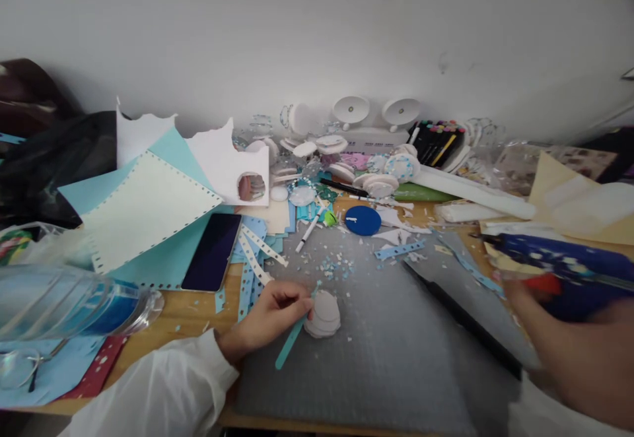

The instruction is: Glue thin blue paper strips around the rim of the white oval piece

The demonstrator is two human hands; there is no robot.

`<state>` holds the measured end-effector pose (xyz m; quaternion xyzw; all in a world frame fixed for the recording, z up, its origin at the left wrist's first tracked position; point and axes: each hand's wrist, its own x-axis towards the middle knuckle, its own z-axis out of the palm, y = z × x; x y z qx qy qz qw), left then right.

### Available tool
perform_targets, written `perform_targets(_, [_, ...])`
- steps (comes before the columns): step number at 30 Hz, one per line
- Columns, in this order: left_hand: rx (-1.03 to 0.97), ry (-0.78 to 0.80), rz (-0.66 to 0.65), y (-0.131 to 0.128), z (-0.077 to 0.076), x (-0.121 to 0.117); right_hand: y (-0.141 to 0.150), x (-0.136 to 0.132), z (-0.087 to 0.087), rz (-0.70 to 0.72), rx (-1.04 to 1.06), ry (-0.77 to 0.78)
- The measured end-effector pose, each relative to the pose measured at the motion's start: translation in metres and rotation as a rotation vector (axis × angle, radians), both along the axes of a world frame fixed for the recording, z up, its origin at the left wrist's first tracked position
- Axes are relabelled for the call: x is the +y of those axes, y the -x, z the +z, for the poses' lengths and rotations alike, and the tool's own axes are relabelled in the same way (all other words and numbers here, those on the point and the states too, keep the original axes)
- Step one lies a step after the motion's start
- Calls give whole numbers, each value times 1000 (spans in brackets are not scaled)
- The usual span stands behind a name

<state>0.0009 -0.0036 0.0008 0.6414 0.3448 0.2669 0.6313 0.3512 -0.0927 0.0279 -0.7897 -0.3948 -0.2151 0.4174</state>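
Observation:
My left hand (pixel 277 310) is closed, pinching a narrow teal paper strip (pixel 291 343) between thumb and fingers. The strip runs along the left side of a small stack of white paper discs (pixel 324 315) on the grey cutting mat (pixel 396 358). My right hand (pixel 569 344), smeared by motion, grips a blue hot glue gun (pixel 569 262) by its red trigger; part of the grip is hidden. Between the hands, nearer the right, lies a black craft knife (pixel 463 318). A blue oval disc (pixel 363 220) and small paper scraps (pixel 337 266) are farther back.
Teal and pale sheets (pixel 153 209), a dark phone (pixel 212 252) and a clear bottle (pixel 64 302) crowd the left. White disc pieces (pixel 331 144) and a pen holder (pixel 438 143) line the wall. A long white roll (pixel 475 191) lies at the back right.

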Motion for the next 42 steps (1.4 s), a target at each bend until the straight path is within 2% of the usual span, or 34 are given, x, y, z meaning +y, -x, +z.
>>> perform_targets(1, [-3, -3, -1, 0, -1, -1, 19, 11, 3, 6, 91, 70])
perform_targets(3, [-13, 2, -4, 1, -4, -2, 56, 32, 2, 163, 185, 94])
perform_targets(5, [-23, 17, -5, 1, -7, -2, 85, 45, -8, 391, 195, 102])
perform_targets(6, [-26, 23, -9, 2, -8, -3, 95, 49, -15, 458, 181, 112])
perform_targets(8, [-20, 30, -19, 3, -9, -3, 108, 51, -29, 554, 140, 133])
perform_targets(11, [9, 46, -31, 4, -10, -3, 111, 46, -43, 622, 65, 171])
perform_targets(17, [17, 41, -53, 5, -9, -2, 108, 38, -46, 619, -60, 254])
perform_targets(32, [-47, 41, -96, 4, -5, -2, 110, 35, -41, 614, -38, 346])
perform_targets(42, [-37, 49, -96, 5, -8, -2, 109, 38, -43, 598, -72, 318])
